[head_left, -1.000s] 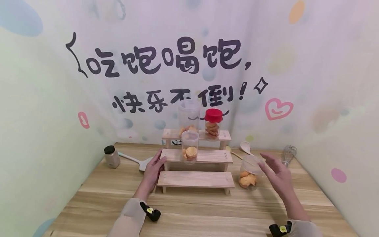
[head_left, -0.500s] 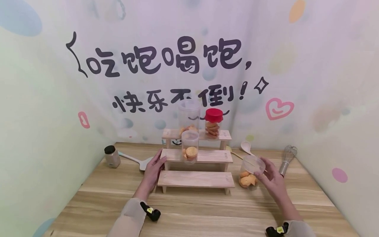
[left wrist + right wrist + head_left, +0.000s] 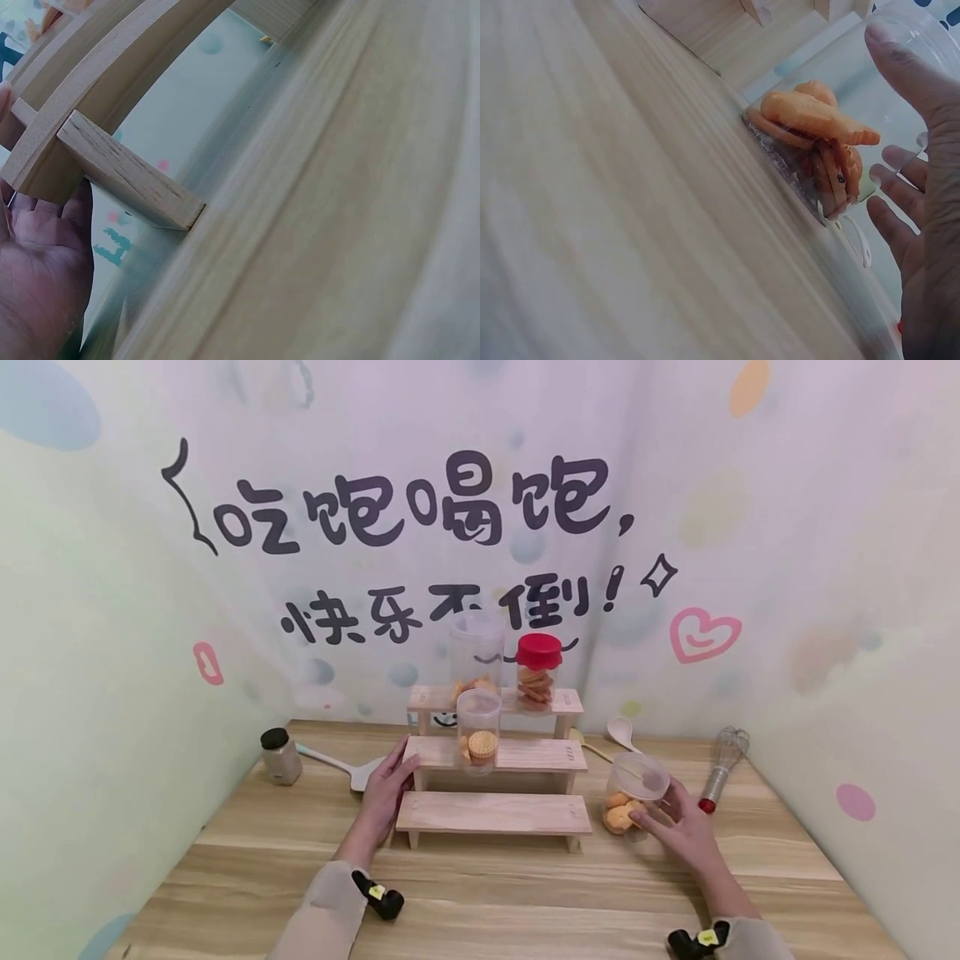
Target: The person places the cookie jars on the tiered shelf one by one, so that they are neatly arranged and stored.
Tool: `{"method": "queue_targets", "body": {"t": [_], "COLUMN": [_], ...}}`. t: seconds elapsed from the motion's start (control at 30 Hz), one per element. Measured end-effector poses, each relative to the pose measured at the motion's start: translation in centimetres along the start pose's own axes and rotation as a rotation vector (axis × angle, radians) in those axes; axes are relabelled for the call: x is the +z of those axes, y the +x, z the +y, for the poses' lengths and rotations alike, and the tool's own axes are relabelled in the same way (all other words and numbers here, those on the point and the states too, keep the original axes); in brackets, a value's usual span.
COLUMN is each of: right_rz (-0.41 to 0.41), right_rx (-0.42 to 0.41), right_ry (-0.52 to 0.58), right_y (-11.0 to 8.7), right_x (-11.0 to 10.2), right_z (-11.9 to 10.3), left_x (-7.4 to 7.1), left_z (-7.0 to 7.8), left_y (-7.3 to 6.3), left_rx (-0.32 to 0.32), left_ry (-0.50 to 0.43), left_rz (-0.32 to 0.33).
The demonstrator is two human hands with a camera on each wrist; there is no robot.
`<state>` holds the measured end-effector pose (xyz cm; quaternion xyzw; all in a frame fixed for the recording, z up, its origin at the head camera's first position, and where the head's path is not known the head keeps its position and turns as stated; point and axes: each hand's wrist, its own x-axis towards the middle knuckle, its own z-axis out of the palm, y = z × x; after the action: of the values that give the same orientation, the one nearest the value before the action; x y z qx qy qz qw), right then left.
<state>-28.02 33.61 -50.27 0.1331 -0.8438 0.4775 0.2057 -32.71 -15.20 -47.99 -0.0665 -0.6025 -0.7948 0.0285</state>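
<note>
A clear lidless jar of biscuits (image 3: 630, 797) stands on the wooden table just right of a three-tier wooden shelf (image 3: 495, 814). My right hand (image 3: 675, 827) grips the jar from the right. In the right wrist view the thumb lies on one side of the jar (image 3: 817, 142) and the fingers (image 3: 896, 187) on the other. My left hand (image 3: 386, 789) rests with straight fingers against the shelf's left end. In the left wrist view the palm (image 3: 41, 277) lies by the shelf's side board (image 3: 127, 176).
On the middle tier stands a small clear biscuit jar (image 3: 478, 731). The top tier holds a tall clear jar (image 3: 476, 656) and a red-lidded jar (image 3: 538, 672). A dark-lidded jar (image 3: 281, 756) and a white spatula (image 3: 333, 764) lie left; a spoon (image 3: 622, 732) and a whisk (image 3: 723, 764) lie right.
My right hand came in from the right, dropped lower and closed round the biscuit jar on the table. The left hand stayed against the shelf.
</note>
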Motion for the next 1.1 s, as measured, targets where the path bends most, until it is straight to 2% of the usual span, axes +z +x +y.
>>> {"method": "queue_targets", "body": {"t": [0.33,0.47,0.63,0.83,0.93,1.1], "right_rz": [-0.02,-0.027,0.008,0.108,0.125,0.135], "right_rx": [-0.028,-0.006,0.017,0.055,0.031,-0.005], "right_ry": [-0.042,-0.061,-0.056,0.064,0.121,0.149], "right_y": [0.0,-0.1,0.1,0.6,0.9,2.1], "right_x": [0.6,0.6,0.6,0.1,-0.4,-1.2], "right_z": [0.2,0.0,-1.0,-2.1,-3.0,-5.7], "left_x": [0.0,0.1,0.1,0.1,0.2,0.1], "left_z": [0.3,0.3,0.3,0.3,0.2,0.0], "left_y": [0.0,0.1,0.1,0.0,0.0,0.0], "left_rx": [0.003,0.005,0.014,0.014,0.014,0.017], "left_ry": [-0.016,-0.004,-0.006,-0.012,-0.021,-0.03], "left_rz": [0.003,0.003,-0.002,-0.007,-0.007,-0.009]}}
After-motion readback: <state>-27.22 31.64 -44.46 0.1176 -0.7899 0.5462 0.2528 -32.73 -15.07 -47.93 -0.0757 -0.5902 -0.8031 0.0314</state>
